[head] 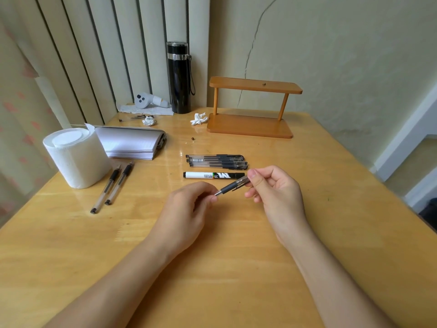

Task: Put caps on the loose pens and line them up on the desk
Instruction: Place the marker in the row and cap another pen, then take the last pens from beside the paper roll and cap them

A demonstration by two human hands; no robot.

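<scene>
Holding a clear-barrelled gel pen with a black rubber grip (pixel 230 186) just above the yellow wooden desk (pixel 236 268), I have my left hand (pixel 189 207) curled around its barrel end, while the fingertips of my right hand (pixel 272 188) pinch the clear cap at its other end. The cap seems to be on, though I cannot tell whether it is fully seated. Just beyond my hands, three capped clear gel pens (pixel 216 160) lie side by side in a tidy row, and a white marker with a black cap (pixel 214 175) lies parallel just near of them, so that much looks done. Left of me, beside the white roll of tissue paper (pixel 75 157), two uncapped clear pens (pixel 112 187) wait on the desk; I judge they need caps next. One more pen-like thing lies at the far left edge, too small to tell.
</scene>
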